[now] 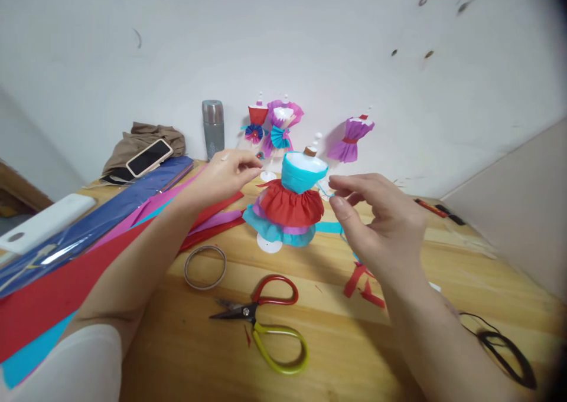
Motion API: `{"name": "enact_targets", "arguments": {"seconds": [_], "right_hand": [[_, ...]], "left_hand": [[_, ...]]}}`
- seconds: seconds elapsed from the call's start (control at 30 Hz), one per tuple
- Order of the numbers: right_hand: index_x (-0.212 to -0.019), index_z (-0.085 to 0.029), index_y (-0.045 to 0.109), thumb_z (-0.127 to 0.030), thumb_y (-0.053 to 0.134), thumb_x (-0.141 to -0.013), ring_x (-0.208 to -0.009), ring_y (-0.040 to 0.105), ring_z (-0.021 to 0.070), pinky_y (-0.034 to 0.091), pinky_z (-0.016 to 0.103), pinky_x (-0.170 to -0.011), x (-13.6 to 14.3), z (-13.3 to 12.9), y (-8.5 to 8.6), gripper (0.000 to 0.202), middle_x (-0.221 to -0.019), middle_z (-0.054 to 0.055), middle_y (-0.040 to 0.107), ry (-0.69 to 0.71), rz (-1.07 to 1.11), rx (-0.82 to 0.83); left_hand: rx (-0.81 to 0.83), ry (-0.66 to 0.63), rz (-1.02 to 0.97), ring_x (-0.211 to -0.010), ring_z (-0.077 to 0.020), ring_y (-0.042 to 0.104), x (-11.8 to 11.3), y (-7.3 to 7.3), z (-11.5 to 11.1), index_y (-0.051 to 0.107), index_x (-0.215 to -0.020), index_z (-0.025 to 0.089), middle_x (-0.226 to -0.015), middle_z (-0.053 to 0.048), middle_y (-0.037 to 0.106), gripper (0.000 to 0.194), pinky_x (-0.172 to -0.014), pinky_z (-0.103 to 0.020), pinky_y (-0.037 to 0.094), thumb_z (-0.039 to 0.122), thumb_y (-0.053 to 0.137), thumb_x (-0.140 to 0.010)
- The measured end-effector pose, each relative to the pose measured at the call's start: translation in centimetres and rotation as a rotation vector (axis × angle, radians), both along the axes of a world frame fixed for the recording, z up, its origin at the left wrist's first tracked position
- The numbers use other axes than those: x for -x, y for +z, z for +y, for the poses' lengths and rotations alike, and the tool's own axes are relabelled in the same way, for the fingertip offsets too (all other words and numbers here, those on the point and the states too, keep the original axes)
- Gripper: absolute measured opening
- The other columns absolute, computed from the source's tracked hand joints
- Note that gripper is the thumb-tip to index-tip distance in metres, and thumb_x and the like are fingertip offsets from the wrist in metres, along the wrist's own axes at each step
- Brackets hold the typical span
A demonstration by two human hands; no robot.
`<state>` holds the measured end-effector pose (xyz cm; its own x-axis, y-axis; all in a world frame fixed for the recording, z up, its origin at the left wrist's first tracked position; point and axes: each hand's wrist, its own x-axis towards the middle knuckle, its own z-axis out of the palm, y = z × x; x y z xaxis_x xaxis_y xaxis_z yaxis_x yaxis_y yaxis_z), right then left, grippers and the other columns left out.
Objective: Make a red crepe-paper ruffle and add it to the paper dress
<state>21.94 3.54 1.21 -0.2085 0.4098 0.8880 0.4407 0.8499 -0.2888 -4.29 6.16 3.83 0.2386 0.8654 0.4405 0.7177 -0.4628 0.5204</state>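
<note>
A small white dress form [310, 162] stands upright on a round white base [269, 244]. It wears a turquoise crepe-paper bodice [299, 176] and a ruffled skirt [295, 206] in red, purple and turquoise layers. My left hand [230, 175] hovers left of the bodice, fingers curled together; whatever they may hold is hidden. To the right of the bodice, my right hand [376, 219] has thumb and fingers brought close around the end of a thin turquoise strip [326, 192] that runs from the bodice. A red paper end juts out at the waist's left side.
Scissors [254, 312] and a tape roll [205, 267] lie in front. Coloured paper sheets [48, 281] and a phone [149, 157] are on the left. A flask [213, 130] and several dressed forms, one in purple [351, 139], stand by the wall. Red scraps [354, 279] lie right.
</note>
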Motion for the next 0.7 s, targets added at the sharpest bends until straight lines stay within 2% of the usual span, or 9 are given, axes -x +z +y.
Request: {"name": "enact_targets", "arguments": {"seconds": [0.03, 0.1, 0.2, 0.3, 0.4, 0.47, 0.6, 0.7], "right_hand": [[-0.103, -0.026, 0.073, -0.018, 0.068, -0.088, -0.078, 0.068, 0.0189, 0.054, 0.033, -0.064, 0.1, 0.1, 0.2, 0.018, -0.092, 0.005, 0.073, 0.006, 0.043, 0.036], [-0.101, -0.027, 0.074, -0.024, 0.069, -0.088, -0.082, 0.07, 0.0201, 0.056, 0.035, -0.067, 0.5, 0.4, 1.1, 0.014, -0.093, 0.005, 0.074, 0.008, 0.137, 0.128], [-0.096, -0.023, 0.075, -0.033, 0.072, -0.085, -0.072, 0.067, 0.0178, 0.054, 0.033, -0.064, 1.7, 1.3, 3.3, 0.015, -0.081, 0.002, 0.073, -0.033, 0.184, 0.232], [-0.086, -0.02, 0.075, -0.032, 0.08, -0.078, -0.062, 0.059, 0.0138, 0.049, 0.032, -0.064, 3.4, 2.8, 5.3, 0.016, -0.067, -0.001, 0.065, -0.123, 0.11, 0.213], [-0.066, -0.017, 0.069, -0.024, 0.08, -0.076, -0.054, 0.05, 0.01, 0.041, 0.028, -0.056, 4.3, 4.2, 6.4, 0.017, -0.055, -0.004, 0.056, -0.094, 0.033, 0.24], [-0.06, -0.017, 0.066, -0.02, 0.077, -0.078, -0.052, 0.049, 0.0093, 0.036, 0.026, -0.051, 4.3, 4.8, 6.7, 0.021, -0.053, -0.003, 0.056, -0.029, 0.001, 0.267], [-0.066, -0.02, 0.072, -0.015, 0.073, -0.079, -0.057, 0.059, 0.0141, 0.043, 0.027, -0.049, 3.4, 5.2, 7.1, 0.014, -0.061, 0.0, 0.067, 0.101, -0.029, 0.307], [-0.067, -0.019, 0.073, -0.013, 0.072, -0.08, -0.06, 0.062, 0.0157, 0.047, 0.028, -0.051, 2.9, 5.4, 7.0, 0.014, -0.063, 0.001, 0.069, 0.114, -0.032, 0.322]], "left_hand": [[0.028, -0.037, -0.084, -0.102, -0.0205, 0.067, -0.2, -0.3, 0.3, 0.076, -0.105, 0.016, -0.11, -0.009, 0.077, 0.03, -0.088, -0.031, 0.05, 0.031, 0.054, -0.089], [0.09, -0.105, -0.179, -0.111, -0.0225, 0.067, -0.5, -0.8, 0.9, 0.075, -0.11, 0.015, -0.119, -0.011, 0.075, 0.034, -0.097, -0.034, 0.051, 0.032, 0.055, -0.089], [0.149, -0.126, -0.191, -0.108, -0.0241, 0.069, -0.6, -1.3, 1.6, 0.076, -0.105, 0.014, -0.113, -0.012, 0.077, 0.032, -0.098, -0.038, 0.051, 0.032, 0.056, -0.088], [0.144, -0.071, -0.143, -0.097, -0.0231, 0.069, -0.3, -1.6, 1.9, 0.076, -0.096, 0.015, -0.098, -0.009, 0.078, 0.028, -0.091, -0.036, 0.052, 0.033, 0.057, -0.086], [0.143, -0.068, -0.106, -0.083, -0.0186, 0.065, -0.1, -1.5, 1.6, 0.073, -0.085, 0.016, -0.084, -0.004, 0.074, 0.024, -0.078, -0.03, 0.051, 0.034, 0.056, -0.085], [0.181, -0.101, -0.084, -0.072, -0.0154, 0.06, -0.1, -1.3, 1.2, 0.07, -0.077, 0.016, -0.075, -0.002, 0.069, 0.023, -0.068, -0.027, 0.047, 0.032, 0.055, -0.085], [0.291, -0.174, -0.031, -0.057, -0.0113, 0.049, -0.4, -0.5, 0.5, 0.064, -0.066, 0.016, -0.06, 0.001, 0.058, 0.024, -0.056, -0.026, 0.036, 0.029, 0.054, -0.084], [0.367, -0.191, -0.023, -0.054, -0.011, 0.049, -0.7, -0.2, 0.2, 0.064, -0.066, 0.015, -0.058, 0.001, 0.059, 0.026, -0.055, -0.026, 0.035, 0.031, 0.055, -0.084]]}}
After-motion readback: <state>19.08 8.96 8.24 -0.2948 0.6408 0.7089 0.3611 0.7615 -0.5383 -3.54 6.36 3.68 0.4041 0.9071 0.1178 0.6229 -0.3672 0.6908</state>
